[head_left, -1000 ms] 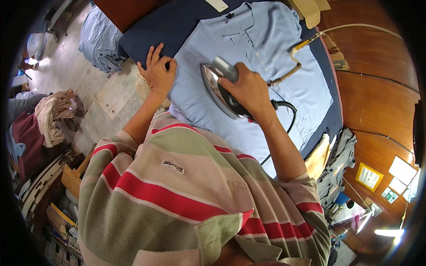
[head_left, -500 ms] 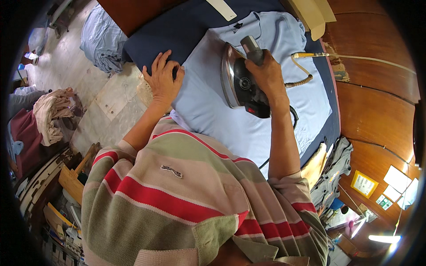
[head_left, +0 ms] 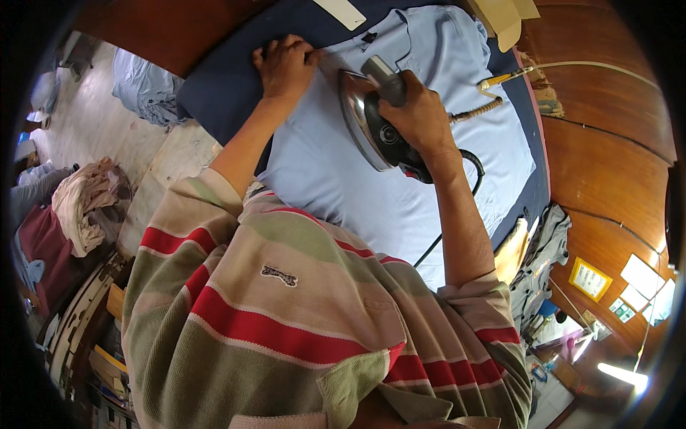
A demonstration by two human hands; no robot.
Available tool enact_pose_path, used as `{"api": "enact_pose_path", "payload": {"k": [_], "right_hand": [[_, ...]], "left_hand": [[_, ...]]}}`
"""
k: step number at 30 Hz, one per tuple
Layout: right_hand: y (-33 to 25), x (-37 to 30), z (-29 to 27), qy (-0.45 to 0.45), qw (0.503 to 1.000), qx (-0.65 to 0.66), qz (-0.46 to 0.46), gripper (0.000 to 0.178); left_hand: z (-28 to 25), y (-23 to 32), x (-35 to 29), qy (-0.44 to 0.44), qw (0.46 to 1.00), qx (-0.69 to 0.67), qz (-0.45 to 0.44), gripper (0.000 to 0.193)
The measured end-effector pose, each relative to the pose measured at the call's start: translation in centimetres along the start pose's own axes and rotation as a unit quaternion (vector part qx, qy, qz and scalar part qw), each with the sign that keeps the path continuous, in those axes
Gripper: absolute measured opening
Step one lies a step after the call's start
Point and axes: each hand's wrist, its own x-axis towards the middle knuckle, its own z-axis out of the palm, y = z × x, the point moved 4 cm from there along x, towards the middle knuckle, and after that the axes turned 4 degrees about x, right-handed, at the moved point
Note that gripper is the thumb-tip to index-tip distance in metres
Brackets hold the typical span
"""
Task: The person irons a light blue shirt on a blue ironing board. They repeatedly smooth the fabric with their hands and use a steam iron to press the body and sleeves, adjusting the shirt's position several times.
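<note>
Between the left hand (head_left: 287, 68) and the iron (head_left: 382, 139) runs a narrow gap over the light blue shirt (head_left: 314, 157), widening toward the person. Rightward, the black cord (head_left: 480, 169) and brown coil (head_left: 477, 111) (both beside the right forearm) obstruct passage; a cardboard box (head_left: 504, 21) stands at the far right corner.

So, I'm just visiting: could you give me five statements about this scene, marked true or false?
1. The right hand grips an iron. True.
2. Both hands are on the iron. False: the left hand is at the left edge of the light-blue shirt.
3. Dark-blue cloth shows beside the shirt. True.
4. The right-hand wooden surface is white. False: it is brown.
5. A light-blue heap of cloth lies left of the shirt. True.
</note>
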Motion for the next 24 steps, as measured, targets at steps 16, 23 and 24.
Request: {"api": "enact_pose_path", "payload": {"k": [16, 23, 24], "right_hand": [[-1.4, 2.1, 0.9, -0.027, 0.999, -0.015, -0.032, 0.040], [-1.9, 2.5, 1.2, -0.025, 0.999, -0.016, -0.025, 0.042], [-1.9, 2.4, 1.1, -0.016, 0.999, -0.015, -0.029, 0.042]], "left_hand": [[0.1, -0.5, 0.5, 0.023, 1.000, 0.015, 0.016, 0.025], [-2.6, -0.9, -3.7, -0.021, 0.999, 0.038, -0.020, 0.022], [-3.5, -0.9, -5.4, -0.030, 0.998, 0.051, -0.032, 0.021]]}}
